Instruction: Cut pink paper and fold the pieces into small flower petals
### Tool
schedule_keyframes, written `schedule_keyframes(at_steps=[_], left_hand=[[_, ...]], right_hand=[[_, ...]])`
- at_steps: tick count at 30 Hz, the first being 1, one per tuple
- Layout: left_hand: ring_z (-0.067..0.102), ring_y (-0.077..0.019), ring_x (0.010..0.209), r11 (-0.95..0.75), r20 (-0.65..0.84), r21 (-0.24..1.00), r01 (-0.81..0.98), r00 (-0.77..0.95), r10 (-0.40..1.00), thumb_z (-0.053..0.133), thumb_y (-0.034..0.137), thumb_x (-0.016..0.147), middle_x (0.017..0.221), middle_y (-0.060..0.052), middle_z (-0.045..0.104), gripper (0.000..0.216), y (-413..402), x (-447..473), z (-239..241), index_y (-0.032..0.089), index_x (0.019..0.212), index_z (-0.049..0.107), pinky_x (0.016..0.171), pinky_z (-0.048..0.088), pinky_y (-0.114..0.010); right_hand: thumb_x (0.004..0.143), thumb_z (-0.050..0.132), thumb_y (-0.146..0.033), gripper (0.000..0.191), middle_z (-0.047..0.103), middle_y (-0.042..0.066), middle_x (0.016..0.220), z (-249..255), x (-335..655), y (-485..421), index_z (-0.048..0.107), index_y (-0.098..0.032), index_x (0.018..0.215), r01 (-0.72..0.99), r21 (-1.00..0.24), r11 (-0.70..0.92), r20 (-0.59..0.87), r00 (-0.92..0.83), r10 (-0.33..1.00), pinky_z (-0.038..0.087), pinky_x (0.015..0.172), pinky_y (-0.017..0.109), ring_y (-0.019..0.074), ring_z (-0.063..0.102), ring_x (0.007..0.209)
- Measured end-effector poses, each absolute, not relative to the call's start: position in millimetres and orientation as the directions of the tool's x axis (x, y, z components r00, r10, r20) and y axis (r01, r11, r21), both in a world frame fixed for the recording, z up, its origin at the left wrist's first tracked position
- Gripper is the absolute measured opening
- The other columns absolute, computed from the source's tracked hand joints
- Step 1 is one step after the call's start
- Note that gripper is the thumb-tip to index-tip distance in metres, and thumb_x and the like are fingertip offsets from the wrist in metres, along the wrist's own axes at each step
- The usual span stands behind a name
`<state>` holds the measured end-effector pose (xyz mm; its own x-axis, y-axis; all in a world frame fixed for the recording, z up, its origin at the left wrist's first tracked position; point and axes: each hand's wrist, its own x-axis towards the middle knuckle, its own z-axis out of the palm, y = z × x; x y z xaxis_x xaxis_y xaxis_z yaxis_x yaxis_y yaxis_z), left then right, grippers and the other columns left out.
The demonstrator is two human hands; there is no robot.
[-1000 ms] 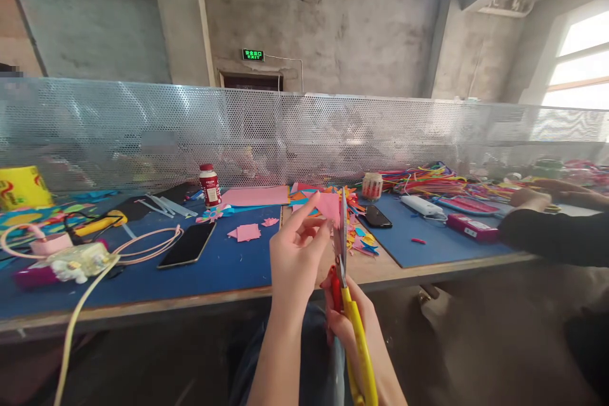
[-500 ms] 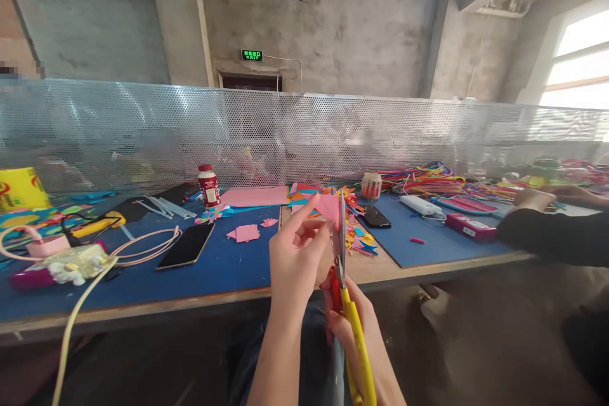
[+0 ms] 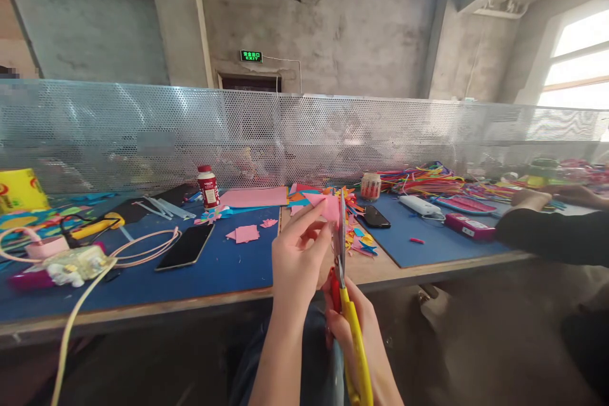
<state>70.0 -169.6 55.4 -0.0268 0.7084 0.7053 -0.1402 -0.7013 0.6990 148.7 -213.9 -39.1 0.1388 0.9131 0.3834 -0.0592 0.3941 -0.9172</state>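
Observation:
Between the fingertips of my left hand (image 3: 302, 254) is a small folded piece of pink paper (image 3: 332, 208), raised above the table's front edge. My right hand (image 3: 354, 323) grips a pair of scissors (image 3: 351, 311) with yellow and red handles. Their blades point upward along the right side of the paper; whether they touch it I cannot tell. Behind my hands lies a heap of orange, pink and blue paper cutouts (image 3: 364, 241), partly hidden. To the left are a stack of pink paper squares (image 3: 246, 233) and a small pink paper flower (image 3: 269, 223).
A dark phone (image 3: 185, 246), a red-capped bottle (image 3: 208, 186) and a yellow glue gun (image 3: 99, 225) are on the left. Right of the heap are another phone (image 3: 375, 217), a glass jar (image 3: 370, 186) and colourful pipe cleaners (image 3: 423, 179). A co-worker's sleeve (image 3: 552, 236) reaches in from the right.
The pink paper has tilted, with a corner now sticking out to the left above my left fingers. My left hand has shifted slightly right; the scissors have hardly moved.

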Motion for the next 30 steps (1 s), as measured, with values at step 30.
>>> schedule_keyframes(at_steps=[30], left_hand=[[0.059,-0.0123,0.079,-0.673,0.681,0.717,-0.182,-0.021,0.732,0.059,0.022,0.074,0.102,-0.004,0.064,0.036,-172,75,56,0.027,0.110,0.059,0.073,0.051,-0.027]], right_hand=[[0.067,0.053,-0.033,0.017,0.036,-0.008,0.050,-26,143,-223,0.044,-0.019,0.069,-0.116,-0.945,0.304,0.284,0.162,0.945,0.036,0.030,0.018,0.0054,0.033,0.034]])
